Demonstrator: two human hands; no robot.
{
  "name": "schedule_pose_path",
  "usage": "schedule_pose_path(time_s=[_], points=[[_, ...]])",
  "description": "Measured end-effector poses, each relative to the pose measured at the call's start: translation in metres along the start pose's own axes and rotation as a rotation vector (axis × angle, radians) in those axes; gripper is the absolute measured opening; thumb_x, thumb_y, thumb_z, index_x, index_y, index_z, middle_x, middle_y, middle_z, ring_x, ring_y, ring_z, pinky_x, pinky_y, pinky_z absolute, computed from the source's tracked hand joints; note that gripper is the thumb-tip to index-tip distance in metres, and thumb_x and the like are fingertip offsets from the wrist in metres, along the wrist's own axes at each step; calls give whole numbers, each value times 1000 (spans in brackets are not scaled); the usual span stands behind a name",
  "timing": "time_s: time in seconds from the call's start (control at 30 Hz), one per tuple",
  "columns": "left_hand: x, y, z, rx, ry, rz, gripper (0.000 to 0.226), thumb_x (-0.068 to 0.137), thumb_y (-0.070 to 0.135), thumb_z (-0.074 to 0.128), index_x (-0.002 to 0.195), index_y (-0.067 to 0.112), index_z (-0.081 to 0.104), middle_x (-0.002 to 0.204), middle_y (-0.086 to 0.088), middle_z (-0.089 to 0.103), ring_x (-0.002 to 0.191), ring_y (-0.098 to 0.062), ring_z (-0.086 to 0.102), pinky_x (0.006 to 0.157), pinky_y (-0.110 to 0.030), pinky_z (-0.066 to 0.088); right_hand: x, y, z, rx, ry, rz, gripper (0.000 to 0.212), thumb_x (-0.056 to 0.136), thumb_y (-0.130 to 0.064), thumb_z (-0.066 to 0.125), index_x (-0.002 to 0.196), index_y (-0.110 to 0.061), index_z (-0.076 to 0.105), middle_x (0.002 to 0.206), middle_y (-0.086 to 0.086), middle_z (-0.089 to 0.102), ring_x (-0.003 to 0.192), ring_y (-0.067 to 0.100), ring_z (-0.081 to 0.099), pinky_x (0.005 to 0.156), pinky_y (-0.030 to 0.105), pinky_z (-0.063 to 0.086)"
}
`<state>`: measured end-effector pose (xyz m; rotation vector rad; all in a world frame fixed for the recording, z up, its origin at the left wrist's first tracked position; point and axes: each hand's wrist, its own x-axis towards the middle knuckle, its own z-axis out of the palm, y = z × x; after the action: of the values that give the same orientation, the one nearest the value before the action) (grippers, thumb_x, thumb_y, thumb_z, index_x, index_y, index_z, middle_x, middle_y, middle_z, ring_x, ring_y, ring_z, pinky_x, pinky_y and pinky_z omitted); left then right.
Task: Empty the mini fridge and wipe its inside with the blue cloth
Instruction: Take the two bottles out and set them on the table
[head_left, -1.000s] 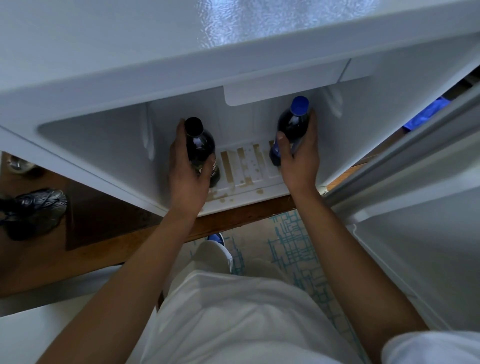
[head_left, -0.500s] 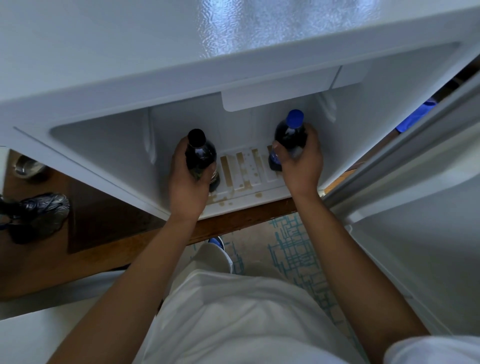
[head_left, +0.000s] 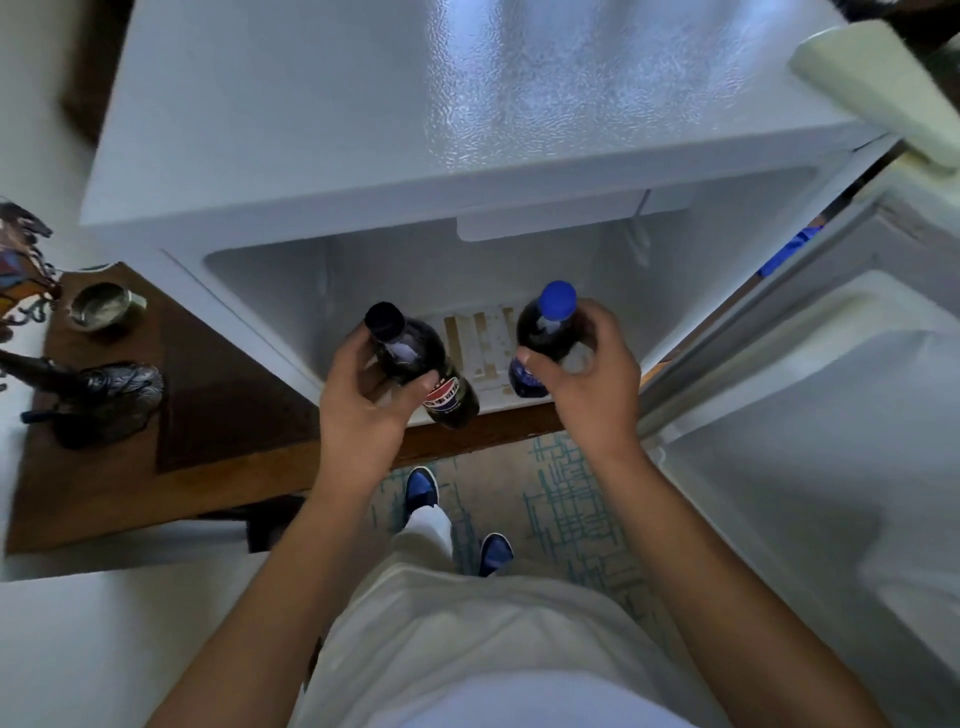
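at the centre of the frame, in front of the open mini fridge (head_left: 467, 130), two dark drink bottles are held up by the person's two hands. left hand (head_left: 363, 400) has its grip clenched around the black-capped bottle (head_left: 415, 364), fingers on one side and thumb across the front; this bottle tilts, its base toward the lower edge of the fridge opening. it carries a round red, white and blue label low on its side, with white lettering too blurred to read. right hand (head_left: 592, 374) has its grip wrapped around the blue-capped bottle (head_left: 545, 332), which stands more upright; a blue label shows below the thumb, its print not legible. both bottles look filled with a dark liquid, and both caps are on.

behind and between the bottles, the fridge floor (head_left: 483, 343) shows a white ribbed panel with brown stained slots and brown spots near its front lip. nothing else can be seen standing inside the cavity from this angle. the fridge door (head_left: 810, 467) hangs open at the right of the frame, its inner liner white and bare where visible.

through the gap at the door hinge, in the upper right, a bit of blue cloth (head_left: 789, 249) shows, well apart from both hands.

left of the fridge, on the brown wooden surface (head_left: 104, 493), sit a small round metal dish (head_left: 98, 306) and a dark figurine (head_left: 104, 395). below the hands lie a patterned carpet (head_left: 571, 493) and blue shoes (head_left: 421, 483).
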<state>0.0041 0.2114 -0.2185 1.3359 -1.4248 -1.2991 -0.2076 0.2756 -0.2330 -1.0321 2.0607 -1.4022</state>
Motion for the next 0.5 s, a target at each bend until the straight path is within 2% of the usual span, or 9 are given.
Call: schedule_pose_path(time_s=[0.1, 0.2, 0.3, 0.43, 0.5], points=[[-25, 15, -19, -72, 39, 0, 65, 80, -1, 83, 137, 16, 56, 127, 0, 70, 117, -8, 69, 101, -23, 55, -14, -15, -3, -4, -72, -55, 64, 74, -24, 92, 129, -27, 59, 127, -7, 65, 118, 10, 61, 103, 18, 44], [-46, 20, -45, -75, 26, -3, 66, 77, -3, 84, 134, 18, 58, 126, -4, 72, 117, -13, 70, 97, -23, 56, -27, -25, -3, 5, -163, -88, 65, 73, -24, 93, 128, -31, 58, 127, -8, 65, 119, 8, 61, 105, 19, 44], [-64, 17, -73, -66, 38, -27, 70, 73, -4, 84, 130, 29, 61, 121, 0, 75, 115, -13, 71, 96, -25, 57, -41, -33, 0, 8, -260, -88, 69, 71, -24, 94, 125, -41, 55, 126, -14, 66, 120, 7, 62, 107, 23, 47], [-76, 6, -110, -59, 100, -43, 72, 69, 10, 84, 132, 34, 60, 121, 2, 75, 116, -15, 71, 97, -27, 58, -58, -39, 15, -35, -424, -46, 71, 69, -21, 96, 126, -41, 59, 125, -17, 69, 118, 6, 65, 108, 29, 50], [-78, -1, -127, -66, 138, -68, 72, 69, 11, 84, 133, 32, 60, 119, 6, 76, 116, -13, 71, 97, -27, 58, -66, -43, 28, -74, -515, -29, 72, 69, -21, 96, 124, -46, 57, 122, -25, 66, 116, -6, 63, 108, 23, 49]])
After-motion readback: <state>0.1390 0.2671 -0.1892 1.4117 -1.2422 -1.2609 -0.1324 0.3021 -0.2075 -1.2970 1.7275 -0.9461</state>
